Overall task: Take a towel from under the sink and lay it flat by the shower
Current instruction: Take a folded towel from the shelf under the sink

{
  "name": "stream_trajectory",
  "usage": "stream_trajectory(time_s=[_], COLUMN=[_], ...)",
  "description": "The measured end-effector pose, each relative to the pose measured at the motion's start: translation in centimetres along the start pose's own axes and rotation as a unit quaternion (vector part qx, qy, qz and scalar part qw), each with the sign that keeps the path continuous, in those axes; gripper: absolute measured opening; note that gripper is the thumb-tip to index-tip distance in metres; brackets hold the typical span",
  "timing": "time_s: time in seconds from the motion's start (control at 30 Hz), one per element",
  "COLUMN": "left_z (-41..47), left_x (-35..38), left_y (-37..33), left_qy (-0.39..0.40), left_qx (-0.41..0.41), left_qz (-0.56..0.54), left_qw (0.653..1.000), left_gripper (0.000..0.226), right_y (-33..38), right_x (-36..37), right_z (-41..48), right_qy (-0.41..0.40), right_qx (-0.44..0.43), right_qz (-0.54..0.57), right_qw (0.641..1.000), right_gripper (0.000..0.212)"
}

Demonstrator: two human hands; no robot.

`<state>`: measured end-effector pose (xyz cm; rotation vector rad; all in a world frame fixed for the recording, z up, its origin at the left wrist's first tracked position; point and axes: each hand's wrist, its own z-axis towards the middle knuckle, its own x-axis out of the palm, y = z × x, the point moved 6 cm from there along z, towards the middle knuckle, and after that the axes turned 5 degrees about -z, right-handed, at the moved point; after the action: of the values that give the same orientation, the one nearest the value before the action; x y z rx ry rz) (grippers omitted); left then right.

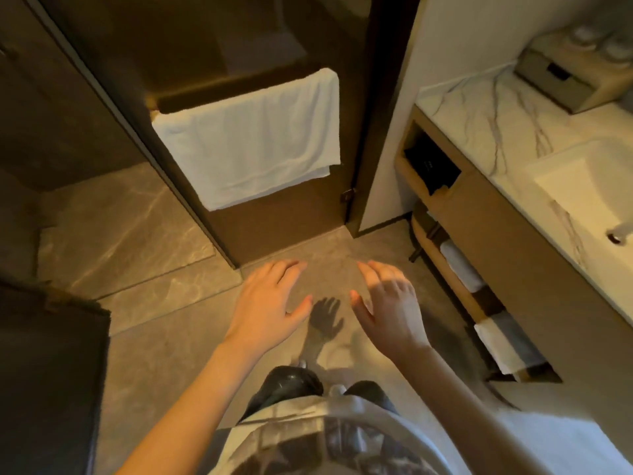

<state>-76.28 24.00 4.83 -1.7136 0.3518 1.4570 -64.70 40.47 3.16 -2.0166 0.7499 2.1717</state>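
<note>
My left hand [270, 299] and my right hand [388, 303] hover side by side over the grey stone floor [154, 255], fingers spread and holding nothing. To the right stands the vanity [513, 234] with a marble top and a white sink [579, 190]. On its low shelf lie a rolled white towel [460, 267] and a folded white towel [510, 344]. Ahead, another white towel [253, 138] hangs over a bar on the glass shower door [281, 214].
A beige box [565, 77] sits on the counter's far end. A dark item [431, 162] lies in the vanity's upper cubby. A white mat [561, 440] covers the floor at bottom right. A dark object [48, 371] stands at the lower left.
</note>
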Motion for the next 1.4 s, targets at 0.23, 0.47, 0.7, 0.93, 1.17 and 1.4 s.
stream_trajectory(time_s=[0.23, 0.47, 0.7, 0.93, 1.17, 1.4], left_z=[7.6, 10.7, 7.1, 1.3, -1.8, -1.4], left_x=[-2.0, 0.1, 4.2, 9.9, 14.3, 17.0], left_y=[0.2, -5.5, -13.7, -21.9, -27.7, -32.5], left_qy=[0.040, 0.141, 0.174, 0.226, 0.245, 0.233], left_qx=[0.149, 0.302, 0.450, 0.478, 0.461, 0.474], left_qz=[-0.015, -0.096, -0.078, -0.059, -0.046, -0.058], left_qw=[0.988, 0.938, 0.873, 0.846, 0.851, 0.847], left_gripper=[0.053, 0.053, 0.050, 0.052, 0.054, 0.047], right_y=[1.0, -0.7, -3.9, -9.4, -14.9, -20.5], right_x=[-2.0, -2.6, -2.5, -2.4, -3.3, -3.9], right_z=[2.1, -3.4, -13.5, -22.5, -28.0, -28.8], right_qy=[-0.069, -0.144, -0.202, -0.219, -0.228, -0.230], right_qx=[0.121, 0.309, 0.443, 0.490, 0.467, 0.455], right_qz=[0.001, 0.011, 0.004, -0.002, 0.002, 0.009], right_qw=[0.990, 0.940, 0.874, 0.844, 0.855, 0.860], right_gripper=[0.057, 0.051, 0.052, 0.052, 0.051, 0.046])
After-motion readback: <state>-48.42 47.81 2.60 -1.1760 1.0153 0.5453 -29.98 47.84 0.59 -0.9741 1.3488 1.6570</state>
